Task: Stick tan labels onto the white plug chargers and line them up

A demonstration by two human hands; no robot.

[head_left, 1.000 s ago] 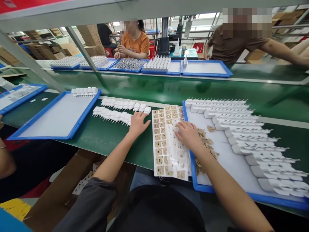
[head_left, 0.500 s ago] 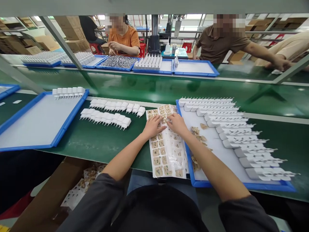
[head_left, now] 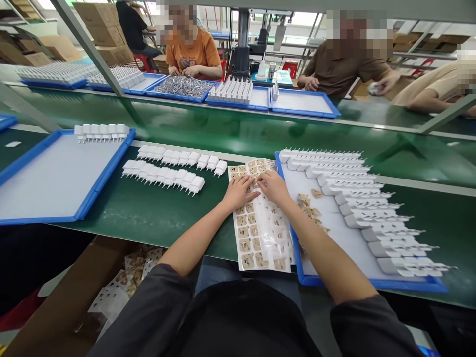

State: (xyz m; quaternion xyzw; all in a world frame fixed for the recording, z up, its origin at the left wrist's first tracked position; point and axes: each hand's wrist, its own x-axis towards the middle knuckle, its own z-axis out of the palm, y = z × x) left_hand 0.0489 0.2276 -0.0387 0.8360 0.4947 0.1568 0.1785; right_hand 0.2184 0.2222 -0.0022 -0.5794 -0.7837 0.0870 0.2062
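Sheets of tan stickers (head_left: 243, 231) lie overlapping on the green bench in front of me, with a pale, partly translucent strip (head_left: 268, 230) across them. My left hand (head_left: 241, 192) rests flat on the upper part of the sheets, fingers stretched out. Close beside it, my right hand (head_left: 274, 187) has its fingers curled, thumb and fingertips pinched at the sheet's surface. Whatever is between those fingertips is too small to make out. White plug adapters (head_left: 159, 173) lie in two rows to the left, prongs toward me.
A blue-rimmed tray (head_left: 297, 248) at right holds rows of adapters and tan scraps (head_left: 308, 210). Another blue-rimmed tray (head_left: 87, 201) stands left with one adapter row. Below is a carton with discarded sheets (head_left: 109, 297). Co-workers sit across the green belt (head_left: 223, 126).
My right fingers have drawn together from a flatter pose into a pinch on the sheet. My left hand stays on the sheets. The whole view has shifted slightly.
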